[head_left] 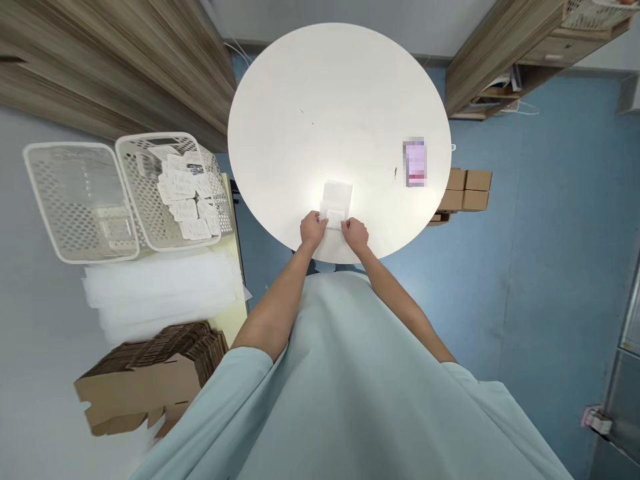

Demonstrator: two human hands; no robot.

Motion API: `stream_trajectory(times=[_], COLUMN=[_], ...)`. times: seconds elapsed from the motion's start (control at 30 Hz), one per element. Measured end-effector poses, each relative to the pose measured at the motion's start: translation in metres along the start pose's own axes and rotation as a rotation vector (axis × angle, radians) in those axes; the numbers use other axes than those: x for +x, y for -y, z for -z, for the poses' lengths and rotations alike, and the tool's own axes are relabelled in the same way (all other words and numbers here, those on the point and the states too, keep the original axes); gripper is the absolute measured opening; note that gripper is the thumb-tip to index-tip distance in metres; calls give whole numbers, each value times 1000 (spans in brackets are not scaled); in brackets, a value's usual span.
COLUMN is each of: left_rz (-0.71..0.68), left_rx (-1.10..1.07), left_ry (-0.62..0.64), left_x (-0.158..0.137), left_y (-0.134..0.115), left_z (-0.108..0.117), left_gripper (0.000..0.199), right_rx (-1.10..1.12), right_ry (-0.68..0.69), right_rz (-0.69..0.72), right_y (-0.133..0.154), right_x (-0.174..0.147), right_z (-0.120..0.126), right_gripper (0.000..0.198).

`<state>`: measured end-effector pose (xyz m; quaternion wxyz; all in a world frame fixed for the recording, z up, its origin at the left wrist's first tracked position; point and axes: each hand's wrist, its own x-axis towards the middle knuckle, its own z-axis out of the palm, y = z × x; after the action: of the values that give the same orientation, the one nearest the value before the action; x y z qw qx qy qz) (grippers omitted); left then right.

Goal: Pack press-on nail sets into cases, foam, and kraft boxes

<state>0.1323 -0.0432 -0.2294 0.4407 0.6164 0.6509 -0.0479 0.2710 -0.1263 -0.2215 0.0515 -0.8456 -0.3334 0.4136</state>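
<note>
left hand [313,229] and right hand [355,235] pinch a translucent sheet [338,193], while a perforated basket [143,212] holds white packets [181,185].

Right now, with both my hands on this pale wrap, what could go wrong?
The pale wrap sits close to the near edge of the round table, so it might slip off if your left hand and right hand loosen. Wrap and table are both whitish, so a crooked edge could be easy to miss. The blurred pinkish item lies near the table's right edge; a wide sweep of your right hand might knock it down.
</note>
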Motion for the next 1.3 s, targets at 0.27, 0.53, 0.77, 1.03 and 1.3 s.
stream_trajectory(times=[0.27, 0.53, 0.77, 1.03, 1.3], left_rz=[-229, -764, -778, -754, -650], left_rx=[227, 585, 650, 623, 407], left_ry=[-61, 256, 297, 296, 250], left_x=[-2, 28, 20, -13, -31], left_y=[-2, -10, 16, 45, 56], left_z=[3, 10, 16, 4, 5], left_gripper=[49, 68, 84, 95, 80], right_rx=[-220, -310, -294, -311, -226], right_ry=[-148, -44, -72, 2, 37], right_rz=[235, 507, 573, 711, 757], right_y=[13, 2, -16, -46, -61], right_x=[-1, 5, -1, -21, -27], right_z=[6, -2, -11, -19, -12], right_gripper=[26, 48, 54, 55, 56])
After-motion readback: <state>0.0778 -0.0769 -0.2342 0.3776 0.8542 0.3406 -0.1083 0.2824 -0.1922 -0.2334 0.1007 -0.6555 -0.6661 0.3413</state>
